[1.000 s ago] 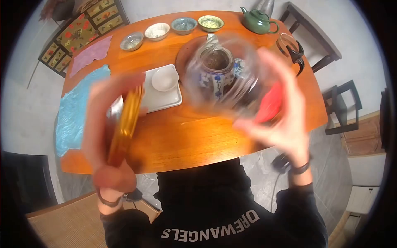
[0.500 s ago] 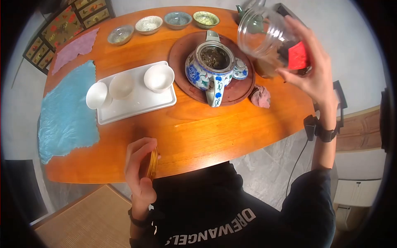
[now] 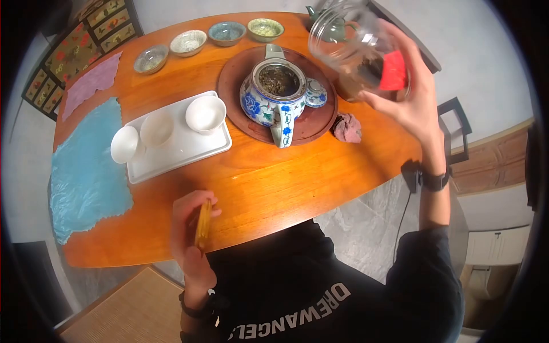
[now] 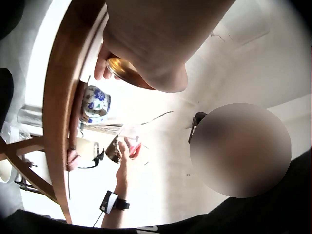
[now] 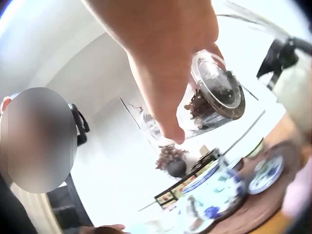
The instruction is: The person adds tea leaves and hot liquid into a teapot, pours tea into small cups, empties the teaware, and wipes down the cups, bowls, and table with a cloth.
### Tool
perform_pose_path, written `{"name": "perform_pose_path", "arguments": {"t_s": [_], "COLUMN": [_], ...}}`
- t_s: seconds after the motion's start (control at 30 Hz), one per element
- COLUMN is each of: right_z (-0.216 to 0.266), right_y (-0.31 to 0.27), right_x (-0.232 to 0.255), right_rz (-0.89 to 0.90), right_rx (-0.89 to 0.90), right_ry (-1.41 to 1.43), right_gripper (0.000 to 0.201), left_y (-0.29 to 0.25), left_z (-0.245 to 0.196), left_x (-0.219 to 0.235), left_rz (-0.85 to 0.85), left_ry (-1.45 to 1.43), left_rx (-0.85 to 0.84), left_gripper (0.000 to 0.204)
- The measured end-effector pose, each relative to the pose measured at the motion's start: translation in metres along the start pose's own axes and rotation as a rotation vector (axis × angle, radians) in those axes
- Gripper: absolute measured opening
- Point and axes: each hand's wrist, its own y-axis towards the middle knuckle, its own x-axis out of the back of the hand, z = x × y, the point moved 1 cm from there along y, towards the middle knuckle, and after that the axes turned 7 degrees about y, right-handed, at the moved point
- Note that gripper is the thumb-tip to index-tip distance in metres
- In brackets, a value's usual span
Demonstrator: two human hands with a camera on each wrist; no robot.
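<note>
My right hand grips a clear glass jar with a red label, tilted in the air above the table's far right; dark tea leaves lie inside the jar. My left hand pinches a round gold lid on edge at the table's near rim; the gold lid also shows in the left wrist view. A blue-and-white teapot, open and with leaves inside, stands on a round brown tray. Its small lid lies beside it.
A white tray carries three white cups. A blue cloth and a pink cloth lie at the left. Several small bowls line the far edge. A pink crumpled cloth sits by the brown tray. A green teapot stands behind the jar.
The right hand swung the jar from over the teapot up to the far right. The left hand dropped with the gold lid to the table's near edge.
</note>
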Motion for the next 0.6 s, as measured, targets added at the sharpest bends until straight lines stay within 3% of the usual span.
{"name": "perform_pose_path", "arguments": {"t_s": [0.03, 0.17, 0.23, 0.3, 0.37, 0.4, 0.43, 0.5, 0.53, 0.6], "right_z": [0.007, 0.06, 0.083, 0.095, 0.103, 0.105, 0.107, 0.109, 0.107, 0.09], "right_y": [-0.005, -0.027, -0.032, -0.036, -0.036, -0.036, -0.036, -0.038, -0.036, -0.028], "right_x": [-0.004, -0.042, -0.065, -0.082, -0.094, -0.098, -0.103, -0.11, -0.109, -0.088], "right_rz": [-0.107, 0.283, 0.339, 0.382, 0.367, 0.354, 0.349, 0.32, 0.339, 0.241], "right_rx": [-0.102, 0.008, 0.056, 0.08, 0.086, 0.088, 0.09, 0.152, 0.201, 0.258], "right_ry": [0.246, 0.42, 0.574, 0.598, 0.634, 0.654, 0.663, 0.693, 0.722, 0.505], "right_gripper": [0.095, 0.097, 0.091, 0.09, 0.091, 0.092, 0.092, 0.093, 0.092, 0.095], "left_y": [0.001, 0.014, 0.019, 0.021, 0.028, 0.033, 0.034, 0.034, 0.03, 0.025], "left_z": [-0.003, -0.029, -0.038, -0.038, -0.03, -0.038, -0.046, -0.062, -0.07, -0.084], "left_x": [-0.001, -0.01, -0.009, -0.005, 0.007, 0.009, 0.014, 0.03, 0.041, 0.065], "left_rz": [-0.034, -0.127, -0.137, -0.162, -0.032, -0.033, -0.031, 0.123, 0.128, 0.042], "left_ry": [-0.044, 0.026, 0.064, 0.002, -0.016, 0.13, 0.14, 0.49, 0.493, 0.656], "left_rx": [0.035, 0.024, -0.118, -0.078, -0.423, -0.498, -0.497, -0.57, -0.574, -0.505], "left_gripper": [0.087, 0.094, 0.098, 0.101, 0.109, 0.108, 0.108, 0.109, 0.109, 0.097]}}
